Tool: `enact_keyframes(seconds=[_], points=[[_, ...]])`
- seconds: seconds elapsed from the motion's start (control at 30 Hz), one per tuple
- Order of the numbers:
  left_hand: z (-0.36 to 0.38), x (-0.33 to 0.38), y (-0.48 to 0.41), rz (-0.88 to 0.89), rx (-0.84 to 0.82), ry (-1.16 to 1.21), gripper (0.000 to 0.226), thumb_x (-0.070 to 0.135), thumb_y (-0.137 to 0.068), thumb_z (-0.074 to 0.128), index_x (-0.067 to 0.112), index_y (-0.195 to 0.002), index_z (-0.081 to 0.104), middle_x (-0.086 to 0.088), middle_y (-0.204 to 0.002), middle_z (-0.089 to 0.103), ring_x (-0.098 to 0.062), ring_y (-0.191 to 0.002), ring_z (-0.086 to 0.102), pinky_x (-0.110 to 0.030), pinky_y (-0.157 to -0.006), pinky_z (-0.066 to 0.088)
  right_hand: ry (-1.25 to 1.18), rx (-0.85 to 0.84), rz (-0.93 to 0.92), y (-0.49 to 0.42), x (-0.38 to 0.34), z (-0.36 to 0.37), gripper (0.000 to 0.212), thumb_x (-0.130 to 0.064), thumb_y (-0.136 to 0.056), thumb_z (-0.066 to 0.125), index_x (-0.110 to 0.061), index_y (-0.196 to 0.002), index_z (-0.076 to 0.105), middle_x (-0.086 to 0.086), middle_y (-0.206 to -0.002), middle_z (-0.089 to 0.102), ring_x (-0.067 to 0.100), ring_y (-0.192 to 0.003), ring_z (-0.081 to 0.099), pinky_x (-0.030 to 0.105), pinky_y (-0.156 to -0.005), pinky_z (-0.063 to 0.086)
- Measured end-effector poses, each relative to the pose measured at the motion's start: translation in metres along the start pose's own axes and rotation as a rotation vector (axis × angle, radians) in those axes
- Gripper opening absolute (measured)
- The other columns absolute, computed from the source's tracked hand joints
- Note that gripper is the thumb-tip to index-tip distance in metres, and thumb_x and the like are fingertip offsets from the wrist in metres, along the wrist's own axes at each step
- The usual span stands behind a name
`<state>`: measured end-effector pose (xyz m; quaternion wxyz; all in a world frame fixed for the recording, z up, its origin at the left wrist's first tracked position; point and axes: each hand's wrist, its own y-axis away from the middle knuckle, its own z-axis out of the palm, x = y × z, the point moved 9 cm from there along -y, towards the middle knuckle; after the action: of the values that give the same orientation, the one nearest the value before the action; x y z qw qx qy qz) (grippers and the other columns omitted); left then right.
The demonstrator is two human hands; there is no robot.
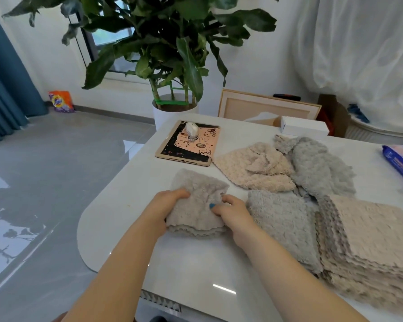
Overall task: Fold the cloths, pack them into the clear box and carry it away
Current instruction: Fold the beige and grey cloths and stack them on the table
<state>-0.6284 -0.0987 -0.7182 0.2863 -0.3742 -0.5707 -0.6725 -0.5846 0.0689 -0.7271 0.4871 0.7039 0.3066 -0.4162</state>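
Observation:
A folded grey-beige fluffy cloth (199, 189) lies on the white table (196, 270) in front of me. My left hand (165, 205) grips its left edge, fingers curled over the top. My right hand (230, 211) pinches its right edge. To the right lies a flat grey cloth (282, 219), beside a tall stack of beige cloths (368, 247). Behind them lie a crumpled beige cloth (254, 169) and a crumpled grey cloth (319, 168). No clear box is in view.
A tablet in a cartoon case (189, 145) with a small white earbud case (191, 130) on it lies at the table's far left. A white box (303, 127), a blue wipes pack (399, 160), a potted plant (172, 108) and a picture frame (265, 108) stand beyond.

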Motion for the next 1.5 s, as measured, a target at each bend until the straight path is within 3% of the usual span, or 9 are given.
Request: enact_keyframes(seconds=[0.27, 0.47, 0.6, 0.77, 0.87, 1.07, 1.27, 1.4, 1.5], points=[[0.013, 0.023, 0.011, 0.037, -0.187, 0.310, 0.034, 0.023, -0.085, 0.051, 0.008, -0.113, 0.063, -0.016, -0.106, 0.070, -0.033, -0.097, 0.062, -0.047, -0.096, 0.042, -0.458, -0.048, -0.079, 0.023, -0.021, -0.020, 0.012, -0.006, -0.091, 0.058, -0.016, -0.092, 0.064, 0.000, -0.070, 0.059, 0.012, -0.056, 0.053, 0.026, -0.053, 0.043], [0.070, 0.029, 0.031, 0.076, -0.356, 0.137, 0.033, 0.040, -0.091, 0.056, 0.016, -0.110, 0.068, -0.006, -0.106, 0.073, -0.023, -0.099, 0.069, -0.039, -0.088, 0.052, -0.208, 0.125, -0.450, 0.071, -0.043, -0.082, 0.022, -0.005, -0.094, 0.054, -0.023, -0.107, 0.048, 0.003, -0.085, 0.061, 0.009, -0.056, 0.050, 0.016, -0.047, 0.039], [0.103, 0.021, 0.034, 0.156, -0.253, 0.006, 0.034, 0.036, -0.088, 0.064, 0.012, -0.112, 0.066, -0.006, -0.098, 0.075, -0.018, -0.088, 0.072, -0.031, -0.073, 0.056, -0.050, 0.056, -0.430, 0.089, -0.021, -0.111, 0.031, -0.014, -0.095, 0.054, -0.036, -0.106, 0.037, -0.003, -0.119, 0.052, 0.004, -0.087, 0.048, 0.016, -0.070, 0.043], [0.145, 0.019, 0.056, 0.368, -0.180, 0.034, 0.021, 0.025, -0.095, 0.057, 0.024, -0.115, 0.063, 0.000, -0.107, 0.072, -0.015, -0.095, 0.070, -0.029, -0.072, 0.056, -0.090, 0.133, -0.370, 0.113, 0.003, -0.161, 0.042, -0.006, -0.091, 0.058, -0.036, -0.112, 0.038, 0.029, -0.101, 0.054, 0.020, -0.072, 0.052, 0.034, -0.060, 0.043], [0.174, 0.009, 0.074, 0.323, -0.211, 0.065, 0.029, 0.029, -0.095, 0.058, 0.023, -0.123, 0.055, 0.000, -0.109, 0.069, -0.015, -0.095, 0.069, -0.031, -0.072, 0.055, -0.234, 0.169, -0.350, 0.130, 0.005, -0.191, 0.046, 0.000, -0.090, 0.058, -0.032, -0.119, 0.041, 0.024, -0.089, 0.056, 0.014, -0.059, 0.050, 0.024, -0.050, 0.040], [0.200, 0.005, 0.112, 0.483, 0.066, -0.602, 0.040, 0.043, -0.083, 0.067, 0.022, -0.110, 0.047, -0.001, -0.107, 0.052, -0.021, -0.096, 0.059, -0.040, -0.083, 0.051, -0.698, 0.193, -0.363, 0.163, -0.002, -0.238, 0.051, 0.009, -0.072, 0.057, -0.021, -0.113, 0.056, 0.018, -0.109, 0.068, 0.027, -0.084, 0.067, 0.037, -0.068, 0.051], [0.276, -0.017, 0.199, 0.043, -0.621, 0.142, 0.060, 0.060, -0.085, 0.040, 0.015, -0.102, 0.076, -0.016, -0.106, 0.072, -0.028, -0.098, 0.070, -0.043, -0.086, 0.052, -0.221, -0.071, -0.564, 0.197, -0.038, -0.216, 0.056, -0.025, -0.075, 0.063, -0.032, -0.124, 0.037, -0.007, -0.068, 0.058, 0.001, -0.088, 0.061, 0.020, -0.082, 0.047], [0.270, -0.022, 0.172, 0.063, -0.460, 0.174, 0.072, 0.047, -0.058, 0.082, 0.009, -0.117, 0.067, -0.011, -0.089, 0.075, -0.022, -0.083, 0.073, -0.035, -0.074, 0.058, -0.442, -0.176, -0.595, 0.202, -0.038, -0.212, 0.042, -0.037, -0.086, 0.057, -0.019, -0.123, 0.047, 0.000, -0.072, 0.066, 0.017, -0.106, 0.064, 0.027, -0.101, 0.043], [0.264, -0.025, 0.169, -0.020, -0.450, 0.258, 0.046, 0.013, -0.070, 0.072, 0.008, -0.116, 0.065, -0.017, -0.102, 0.072, -0.035, -0.090, 0.071, -0.044, -0.082, 0.052, -0.800, 0.233, -0.599, 0.193, -0.017, -0.268, 0.012, -0.012, -0.092, 0.056, -0.012, -0.102, 0.061, 0.013, -0.067, 0.062, 0.020, -0.087, 0.068, 0.031, -0.088, 0.047]])
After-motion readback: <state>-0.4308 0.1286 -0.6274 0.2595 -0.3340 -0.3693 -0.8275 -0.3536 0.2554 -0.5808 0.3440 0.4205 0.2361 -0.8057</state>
